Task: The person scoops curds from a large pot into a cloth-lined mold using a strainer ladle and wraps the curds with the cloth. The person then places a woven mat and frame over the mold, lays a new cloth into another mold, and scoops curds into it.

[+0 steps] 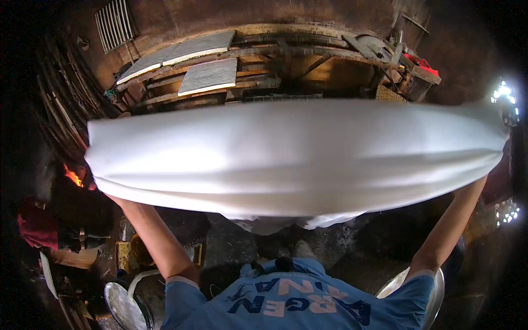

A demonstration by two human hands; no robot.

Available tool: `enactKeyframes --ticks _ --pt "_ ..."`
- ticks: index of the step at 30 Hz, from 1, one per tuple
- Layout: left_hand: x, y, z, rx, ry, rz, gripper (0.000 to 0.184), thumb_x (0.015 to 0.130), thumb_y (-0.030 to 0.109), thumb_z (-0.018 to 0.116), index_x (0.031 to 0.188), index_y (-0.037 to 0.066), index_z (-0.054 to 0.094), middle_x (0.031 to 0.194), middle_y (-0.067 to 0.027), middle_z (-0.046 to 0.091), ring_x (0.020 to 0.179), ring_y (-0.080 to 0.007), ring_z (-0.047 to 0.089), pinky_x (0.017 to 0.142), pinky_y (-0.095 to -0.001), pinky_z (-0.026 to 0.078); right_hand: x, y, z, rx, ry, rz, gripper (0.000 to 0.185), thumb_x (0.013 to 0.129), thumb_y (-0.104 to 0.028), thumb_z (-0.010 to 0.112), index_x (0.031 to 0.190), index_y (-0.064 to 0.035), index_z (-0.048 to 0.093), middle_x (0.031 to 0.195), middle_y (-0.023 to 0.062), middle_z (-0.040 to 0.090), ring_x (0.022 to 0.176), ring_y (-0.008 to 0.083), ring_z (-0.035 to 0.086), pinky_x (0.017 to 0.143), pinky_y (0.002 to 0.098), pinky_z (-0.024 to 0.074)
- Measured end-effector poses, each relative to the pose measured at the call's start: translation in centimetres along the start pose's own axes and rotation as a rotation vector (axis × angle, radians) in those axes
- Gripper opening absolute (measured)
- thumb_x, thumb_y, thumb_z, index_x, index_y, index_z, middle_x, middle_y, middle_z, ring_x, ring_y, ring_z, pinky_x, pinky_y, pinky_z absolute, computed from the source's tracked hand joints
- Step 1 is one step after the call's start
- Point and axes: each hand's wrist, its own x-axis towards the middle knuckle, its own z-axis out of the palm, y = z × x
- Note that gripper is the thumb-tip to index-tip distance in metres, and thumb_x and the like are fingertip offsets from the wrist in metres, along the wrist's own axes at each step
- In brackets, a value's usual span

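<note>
A wide white cloth [264, 159] is stretched across the view in front of my chest, slightly blurred. Its folds draw together at both ends, where my hands hold it. My left forearm [148, 231] rises to the cloth's left end, and my right forearm [454, 225] reaches its right end. Both hands are covered by the cloth, so the fingers themselves do not show. Lower down, another part of the white cloth [269, 224] hangs below the stretched edge.
Pale flat slabs [209, 76] lie on a wooden rack [319, 52] along the back wall. A fire [73, 177] burns at the left, below long wooden poles [69, 113]. Round metal vessels [125, 306] stand on either side of me, near a yellow container [123, 256].
</note>
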Motion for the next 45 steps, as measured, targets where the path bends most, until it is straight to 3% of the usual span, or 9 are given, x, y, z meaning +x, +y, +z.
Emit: enactKeyframes --ticks 7,10,14,20,22,30,37,41,45 --pt "7.8 -2.4 8.2 -0.023 -0.115 -0.126 0.045 0.088 0.032 0.045 0.122 0.002 0.047 0.121 -0.0146 0.052 0.11 -0.0295 0.051 0.09 -0.0422 0.045 12.2 4.1 7.8 0.175 -0.149 -0.004 0.06 0.087 -0.032 0.048 0.134 -0.0004 0.028 0.136 0.0147 0.036 0.123 0.0275 0.038 0.103 0.045 0.0311" --pt "11.0 -3.6 14.6 0.076 -0.106 -0.155 0.05 0.087 0.038 0.043 0.123 0.003 0.045 0.122 -0.0171 0.049 0.113 -0.033 0.048 0.09 -0.0538 0.04 17.5 5.9 12.2 0.278 -0.232 0.003 0.061 0.087 -0.033 0.049 0.134 0.0002 0.029 0.136 0.0153 0.036 0.123 0.0282 0.038 0.103 0.0463 0.0316" --pt "16.3 -6.9 16.8 0.169 -0.19 -0.222 0.056 0.088 0.041 0.033 0.125 0.0 0.041 0.122 -0.0253 0.046 0.113 -0.0439 0.043 0.088 -0.0634 0.037 13.0 5.2 21.8 0.26 -0.168 -0.022 0.058 0.088 -0.034 0.045 0.131 0.0018 0.032 0.134 0.0179 0.037 0.123 0.0329 0.037 0.099 0.0547 0.0344" --pt "22.1 -13.9 19.9 0.236 -0.255 -0.344 0.066 0.088 0.046 0.034 0.137 0.004 0.019 0.144 -0.0224 0.005 0.125 -0.0535 0.016 0.094 -0.0708 0.02 19.0 11.0 25.9 0.352 -0.254 0.118 0.057 0.089 -0.039 0.041 0.13 0.0 0.035 0.133 0.0189 0.037 0.12 0.0367 0.039 0.097 0.0582 0.0344" --pt "21.7 -16.7 22.0 0.292 -0.199 -0.378 0.066 0.087 0.05 0.035 0.136 0.006 0.024 0.142 -0.0217 0.014 0.124 -0.0529 0.02 0.094 -0.0718 0.018 22.5 15.9 26.1 0.343 -0.289 0.133 0.053 0.089 -0.04 0.042 0.125 -0.0018 0.039 0.129 0.0185 0.041 0.117 0.0371 0.042 0.094 0.0588 0.0366" --pt "26.3 -37.0 18.5 0.407 -0.079 -0.668 0.075 0.082 0.064 0.034 0.133 0.009 0.031 0.131 -0.0167 0.035 0.117 -0.036 0.038 0.096 -0.0677 0.018 25.9 34.1 32.7 0.284 -0.239 0.357 0.055 0.089 -0.051 0.037 0.117 -0.0054 0.047 0.115 0.0153 0.052 0.105 0.0346 0.051 0.087 0.0571 0.0388" --pt "26.5 -58.7 12.6 0.428 -0.131 -0.902 0.087 0.079 0.072 0.029 0.141 0.016 0.006 0.147 -0.01 0.004 0.131 -0.044 0.008 0.092 -0.0733 0.01 28.2 55.5 37.8 0.203 -0.192 0.591 0.06 0.084 -0.059 0.037 0.124 -0.0143 0.042 0.124 0.0113 0.046 0.113 0.0353 0.044 0.089 0.0633 0.0322" --pt "25.6 -69.4 8.5 0.484 -0.203 -1.022 0.09 0.078 0.071 0.037 0.141 0.016 0.004 0.148 -0.0085 -0.003 0.13 -0.0469 0.004 0.091 -0.0736 0.012 26.8 64.8 41.3 0.118 -0.112 0.645 0.062 0.083 -0.058 0.04 0.129 -0.0168 0.036 0.129 0.0093 0.042 0.115 0.0347 0.043 0.088 0.064 0.0331" --pt "22.2 -79.3 4.8 0.517 -0.229 -1.121 0.09 0.078 0.067 0.043 0.141 0.015 0.004 0.148 -0.0089 -0.001 0.131 -0.046 0.006 0.089 -0.0739 0.016 26.0 77.0 43.2 -0.046 -0.118 0.73 0.058 0.082 -0.057 0.046 0.131 -0.0326 0.027 0.132 0.0043 0.037 0.113 0.0346 0.044 0.081 0.0625 0.0383"
